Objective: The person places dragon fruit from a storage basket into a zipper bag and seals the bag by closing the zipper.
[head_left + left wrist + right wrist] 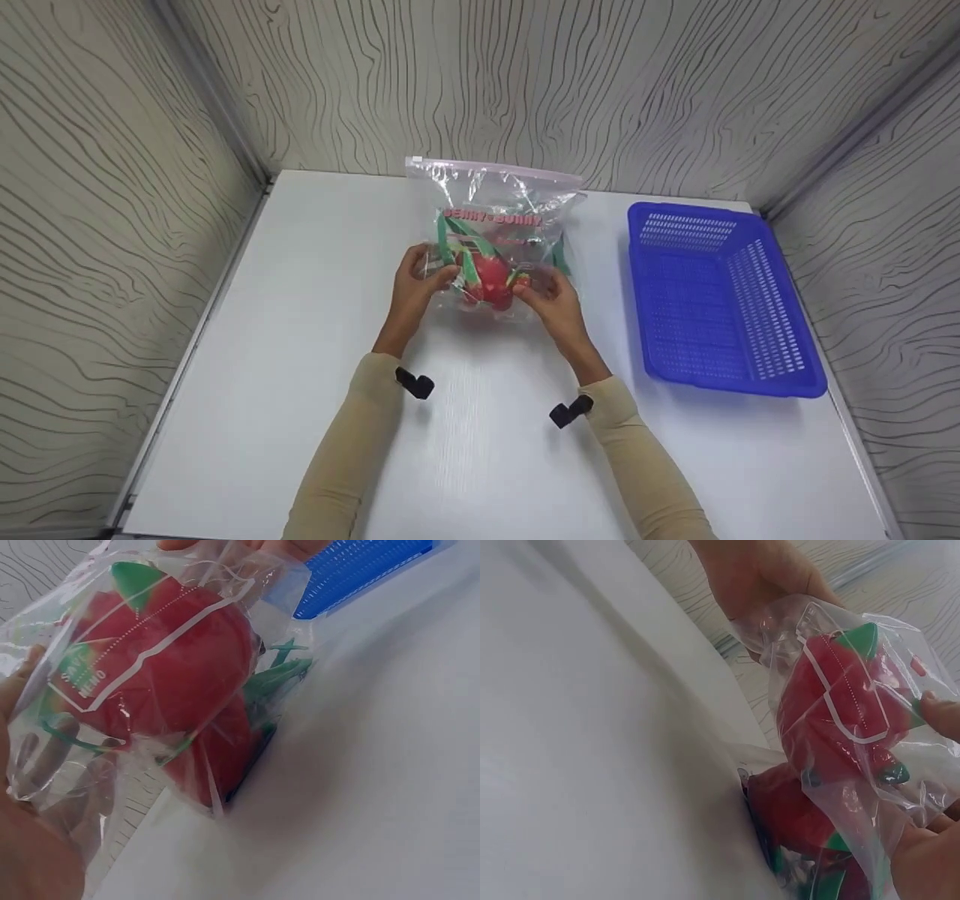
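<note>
Both hands hold a clear zip bag (487, 187) with a pink top strip and "Berry Bunny" lettering, one hand at each lower side. A red plush-like toy (165, 652) with green tips shows through the plastic. My left hand (412, 292) grips the bag's left side, thumb in front and fingers behind. On the opposite side my right hand (556, 304) pinches the plastic, its thumb (943, 718) in front. Under the held bag, more red and green contents (791, 806) in clear plastic lie at the tabletop.
A blue perforated basket (637, 300) stands at the right of the white table (300, 315). Wood-patterned panels (480, 82) rise behind the table and on both sides. Each sleeved wrist wears a small black camera (416, 384).
</note>
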A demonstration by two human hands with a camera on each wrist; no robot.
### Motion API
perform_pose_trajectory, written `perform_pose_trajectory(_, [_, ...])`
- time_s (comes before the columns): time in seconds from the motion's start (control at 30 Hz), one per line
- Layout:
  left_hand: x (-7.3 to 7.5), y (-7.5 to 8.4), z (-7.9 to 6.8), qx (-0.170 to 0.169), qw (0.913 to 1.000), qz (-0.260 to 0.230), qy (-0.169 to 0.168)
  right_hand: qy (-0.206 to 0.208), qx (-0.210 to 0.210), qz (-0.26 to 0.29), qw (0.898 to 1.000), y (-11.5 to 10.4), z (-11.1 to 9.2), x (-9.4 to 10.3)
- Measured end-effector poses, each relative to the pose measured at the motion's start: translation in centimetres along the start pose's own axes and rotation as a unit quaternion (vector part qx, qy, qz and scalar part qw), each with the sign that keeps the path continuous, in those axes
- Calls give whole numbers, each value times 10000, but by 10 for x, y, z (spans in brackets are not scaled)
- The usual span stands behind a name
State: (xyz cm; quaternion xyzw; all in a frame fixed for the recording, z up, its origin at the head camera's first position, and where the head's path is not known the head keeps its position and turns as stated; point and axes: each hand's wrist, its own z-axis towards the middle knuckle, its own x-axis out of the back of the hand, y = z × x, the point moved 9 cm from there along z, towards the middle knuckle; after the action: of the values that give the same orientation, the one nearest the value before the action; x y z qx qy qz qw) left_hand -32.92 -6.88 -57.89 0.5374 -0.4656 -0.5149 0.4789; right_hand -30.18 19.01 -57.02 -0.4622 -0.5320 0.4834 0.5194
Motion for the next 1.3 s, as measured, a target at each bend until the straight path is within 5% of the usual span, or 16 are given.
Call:
perform_pose_trajectory(0.37, [23, 1, 1, 575, 9973, 330, -317, 152, -289, -22, 9995, 0, 12, -17])
perform_pose_trajectory(0.87, [70, 4, 16, 454, 9975, -35, 545, -333, -216, -324, 9987, -13, 32, -60])
perform_pose_trajectory(1.3, [108, 0, 30, 543, 9932, 137, 1019, -887, -529, 75, 9946, -15, 47, -98])
